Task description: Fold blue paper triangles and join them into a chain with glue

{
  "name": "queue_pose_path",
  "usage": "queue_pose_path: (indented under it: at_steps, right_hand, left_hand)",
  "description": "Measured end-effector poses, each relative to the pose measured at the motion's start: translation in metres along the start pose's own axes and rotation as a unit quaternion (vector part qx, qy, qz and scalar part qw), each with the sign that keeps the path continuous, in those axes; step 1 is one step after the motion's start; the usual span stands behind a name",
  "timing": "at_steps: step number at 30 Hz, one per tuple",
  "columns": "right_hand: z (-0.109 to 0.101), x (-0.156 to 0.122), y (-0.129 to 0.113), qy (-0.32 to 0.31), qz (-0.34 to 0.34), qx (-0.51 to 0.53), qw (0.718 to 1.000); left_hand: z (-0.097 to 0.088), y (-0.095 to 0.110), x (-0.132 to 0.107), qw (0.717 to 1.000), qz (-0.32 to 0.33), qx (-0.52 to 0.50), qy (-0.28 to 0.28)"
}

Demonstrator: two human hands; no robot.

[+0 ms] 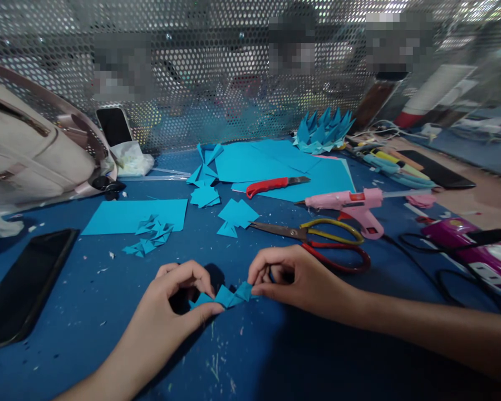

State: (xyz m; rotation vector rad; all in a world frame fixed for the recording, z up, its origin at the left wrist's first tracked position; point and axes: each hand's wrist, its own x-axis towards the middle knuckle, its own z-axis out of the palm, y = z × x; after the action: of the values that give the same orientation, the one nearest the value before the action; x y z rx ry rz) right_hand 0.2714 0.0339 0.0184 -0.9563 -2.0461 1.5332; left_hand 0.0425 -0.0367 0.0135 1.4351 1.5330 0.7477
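Note:
Between my hands is a zigzag strip of folded blue paper (229, 297), low over the dark blue table. My left hand (183, 292) pinches its left part between thumb and fingers. At the right end, the thumb and forefinger of my right hand (281, 275) close on the paper's tip. Just beyond lie loose folded blue pieces (152, 233) on a blue paper sheet (108, 216), and a small stack of cut blue paper (236, 216). Scissors (313, 232) with yellow and red handles rest beyond my right hand.
A red-handled knife (269, 185) lies on blue sheets. Right of it are a pink glue gun (350, 206) and a purple power strip (463, 239). A spiky folded-paper piece (323, 131) stands at the back. Left are a black phone (27, 284) and a pale bag (29, 139).

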Motion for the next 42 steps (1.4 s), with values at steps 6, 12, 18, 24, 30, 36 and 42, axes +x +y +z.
queue_pose_path:
  at_steps: [6, 12, 18, 24, 30, 36, 42]
  right_hand:
    - [0.0007, 0.0004, -0.0025, -0.001, 0.011, 0.003, 1.000]
    - [0.0016, 0.0001, -0.0010, -0.002, 0.010, 0.013, 1.000]
    - [0.0021, 0.0001, 0.0010, 0.000, 0.007, 0.007, 1.000]
    - [0.0030, 0.0006, 0.0003, -0.007, 0.013, 0.012, 1.000]
    - [0.0029, 0.0012, -0.0011, -0.016, 0.016, 0.010, 1.000]
    - [0.0013, 0.0014, -0.0005, -0.028, 0.017, 0.001, 0.999]
    - [0.0009, 0.0008, -0.0015, -0.058, 0.023, -0.023, 0.998]
  left_hand:
    - [-0.0029, 0.0049, 0.0018, 0.999, -0.037, 0.004, -0.013]
    - [-0.0029, 0.0071, 0.0029, 0.999, -0.048, 0.004, 0.013]
    - [-0.0033, 0.0049, 0.0033, 0.999, -0.047, 0.010, 0.014]
    - [-0.0039, 0.0056, 0.0023, 0.999, -0.047, 0.003, 0.013]
    - [-0.0037, 0.0074, 0.0016, 0.999, -0.044, 0.001, 0.017]
    - [-0.0043, 0.0060, 0.0004, 0.999, -0.026, 0.008, 0.022]
    - [-0.0031, 0.0032, -0.0004, 0.999, -0.018, 0.011, 0.029]
